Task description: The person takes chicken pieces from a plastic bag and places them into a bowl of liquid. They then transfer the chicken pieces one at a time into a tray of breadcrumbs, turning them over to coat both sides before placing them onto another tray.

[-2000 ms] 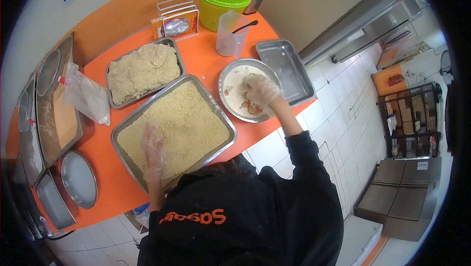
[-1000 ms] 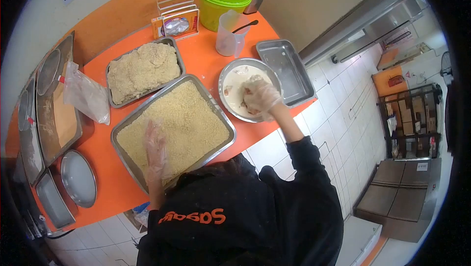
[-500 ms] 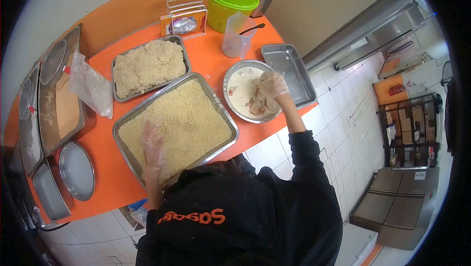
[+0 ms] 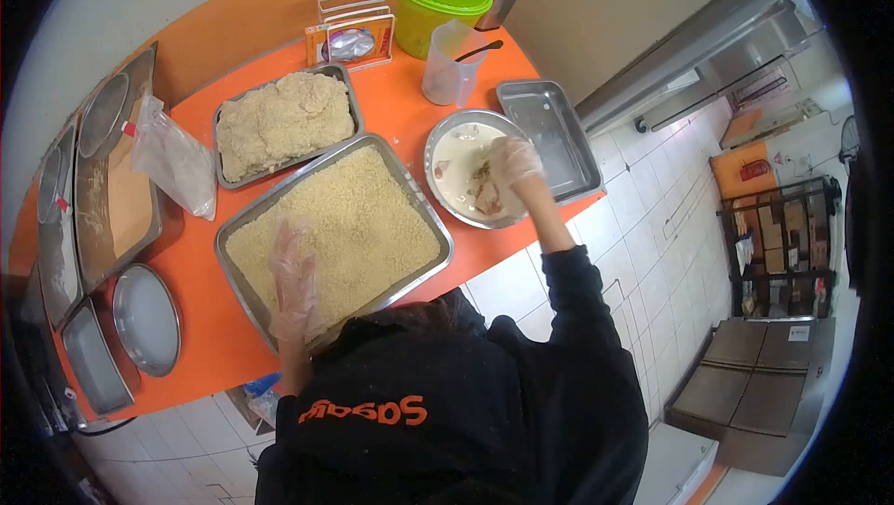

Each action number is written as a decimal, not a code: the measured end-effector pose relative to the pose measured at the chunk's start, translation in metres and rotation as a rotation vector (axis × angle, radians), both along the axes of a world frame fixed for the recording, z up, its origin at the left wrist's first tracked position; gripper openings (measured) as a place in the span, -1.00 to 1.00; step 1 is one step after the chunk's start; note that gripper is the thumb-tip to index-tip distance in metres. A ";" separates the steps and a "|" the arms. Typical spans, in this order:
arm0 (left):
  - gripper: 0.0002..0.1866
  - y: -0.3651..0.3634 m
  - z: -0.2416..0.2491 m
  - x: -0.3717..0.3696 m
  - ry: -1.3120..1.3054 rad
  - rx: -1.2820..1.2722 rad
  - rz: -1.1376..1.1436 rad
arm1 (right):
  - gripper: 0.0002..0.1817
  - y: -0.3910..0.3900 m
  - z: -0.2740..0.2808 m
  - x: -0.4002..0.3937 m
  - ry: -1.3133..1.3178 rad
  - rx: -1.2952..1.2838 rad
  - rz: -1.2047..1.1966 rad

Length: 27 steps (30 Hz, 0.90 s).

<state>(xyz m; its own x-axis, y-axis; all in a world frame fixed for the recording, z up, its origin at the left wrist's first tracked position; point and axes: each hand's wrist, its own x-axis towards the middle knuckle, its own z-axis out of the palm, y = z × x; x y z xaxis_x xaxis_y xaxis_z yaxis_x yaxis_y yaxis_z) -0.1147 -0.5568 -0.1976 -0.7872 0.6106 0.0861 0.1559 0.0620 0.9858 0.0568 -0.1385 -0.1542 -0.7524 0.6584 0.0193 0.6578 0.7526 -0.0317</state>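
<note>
Head view, centre-right: gloved right hand [image 4: 515, 166], grip unclear, likely coating reddish pieces [image 4: 487, 199] in round steel bowl [image 4: 466, 117]; left hand [image 4: 294, 277] spread; lifting calls for firm pinch.

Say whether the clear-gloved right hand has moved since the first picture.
Yes: the right hand shifted rightward within the round silver metal bowl, toward its rim.

metal bowl [image 4: 430, 175]: white liquid [image 4: 454, 153], reddish pieces [image 4: 487, 196] half-sunk | metal tray [image 4: 417, 195] beside it: pale crumbs [image 4: 368, 216], spread wide
</note>
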 end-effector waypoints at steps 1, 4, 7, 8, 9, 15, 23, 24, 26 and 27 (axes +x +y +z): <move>-0.48 -0.004 -0.007 0.000 -0.015 0.011 0.009 | -0.72 -0.002 0.020 0.002 0.023 -0.035 0.024; -0.47 -0.014 -0.026 -0.005 -0.056 0.066 0.010 | -0.75 -0.004 0.078 0.012 0.123 -0.183 0.028; -0.47 -0.017 -0.030 -0.008 -0.048 0.096 -0.007 | -0.79 -0.003 0.099 0.017 0.217 -0.412 -0.034; -0.47 -0.020 -0.035 -0.011 -0.011 0.058 -0.010 | -0.80 -0.003 0.102 0.018 0.209 -0.493 -0.026; -0.47 -0.022 -0.035 -0.011 0.018 0.038 -0.009 | -0.80 -0.004 0.106 0.017 0.201 -0.576 -0.016; -0.50 -0.022 -0.018 -0.006 0.188 -0.078 0.048 | -0.79 -0.080 0.111 -0.017 0.091 -0.241 0.366; -0.54 -0.064 0.008 0.005 0.300 -0.226 0.145 | -0.87 -0.178 0.140 -0.044 0.268 -0.526 0.486; -0.54 -0.070 0.014 0.008 0.298 -0.249 0.159 | -0.86 -0.187 0.145 -0.045 0.302 -0.690 0.452; -0.53 -0.080 0.019 0.015 0.313 -0.315 0.221 | -0.82 -0.199 0.146 -0.060 0.256 -0.832 0.416; -0.52 -0.084 0.021 0.018 0.321 -0.346 0.248 | -0.79 -0.204 0.145 -0.068 0.232 -0.899 0.393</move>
